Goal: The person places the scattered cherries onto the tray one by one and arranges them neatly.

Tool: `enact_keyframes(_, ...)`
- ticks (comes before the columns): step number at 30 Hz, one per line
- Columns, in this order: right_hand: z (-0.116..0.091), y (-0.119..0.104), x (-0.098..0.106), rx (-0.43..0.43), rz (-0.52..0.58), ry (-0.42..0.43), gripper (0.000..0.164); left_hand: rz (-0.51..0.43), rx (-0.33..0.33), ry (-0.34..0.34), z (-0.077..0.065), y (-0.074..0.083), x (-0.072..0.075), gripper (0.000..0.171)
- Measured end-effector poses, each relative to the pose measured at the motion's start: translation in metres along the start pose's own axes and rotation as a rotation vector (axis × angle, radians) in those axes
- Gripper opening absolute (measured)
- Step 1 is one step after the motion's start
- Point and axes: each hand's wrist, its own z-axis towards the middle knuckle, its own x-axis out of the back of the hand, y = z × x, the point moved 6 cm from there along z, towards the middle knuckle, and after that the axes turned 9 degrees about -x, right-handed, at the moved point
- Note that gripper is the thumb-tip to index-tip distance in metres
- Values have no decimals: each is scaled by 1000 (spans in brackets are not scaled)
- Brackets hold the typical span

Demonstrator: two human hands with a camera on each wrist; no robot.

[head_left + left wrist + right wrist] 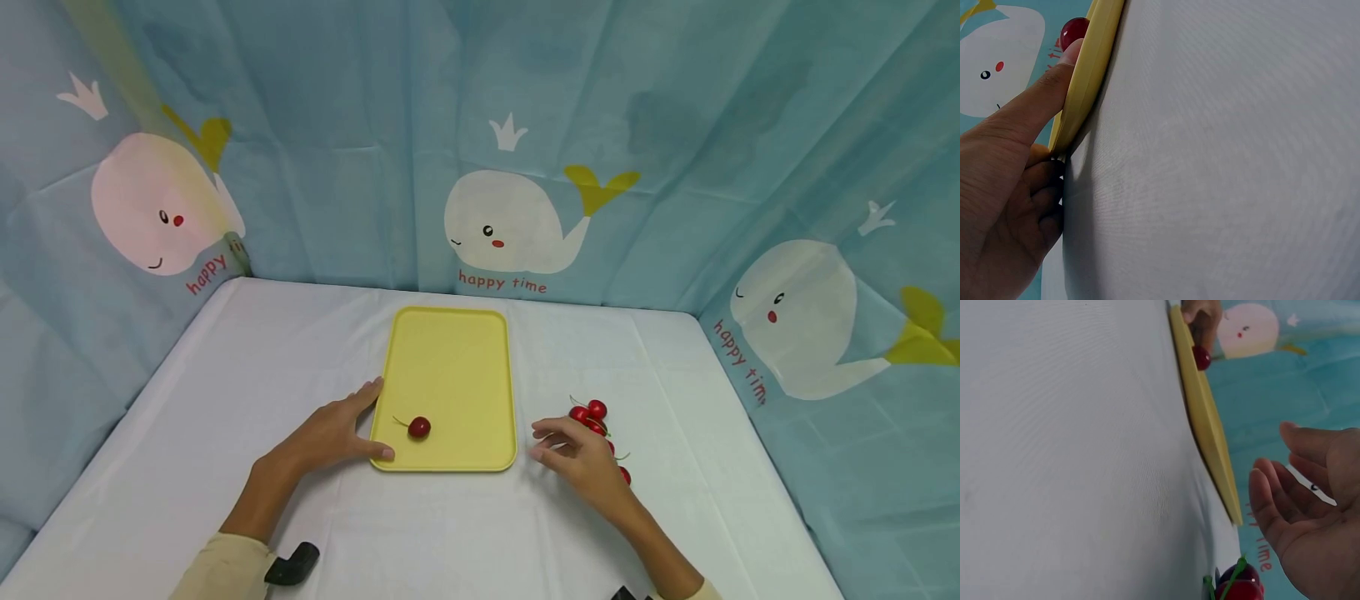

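Observation:
A shallow yellow tray (450,367) lies on the white tablecloth, with one dark red cherry (419,427) and its stem in the near left part. My left hand (330,437) holds the tray's near left corner, its thumb (1054,81) over the rim beside the cherry and its other fingers along the outer side. To the right of the tray, my right hand (577,458) hovers with loosely bent fingers and nothing between them. Several red cherries (597,409) with green stems lie in a group just beyond it, partly hidden behind the hand.
A light blue curtain (337,208) printed with white whales hangs around the back and sides of the table. The white tablecloth (450,533) stretches out around the tray. A black device (292,565) sits at the left sleeve.

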Motion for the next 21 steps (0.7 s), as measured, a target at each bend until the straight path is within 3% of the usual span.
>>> enact_keyframes(21,-21,7,35,-21,15,65,39,0,19,-7,0,0,-1,128)
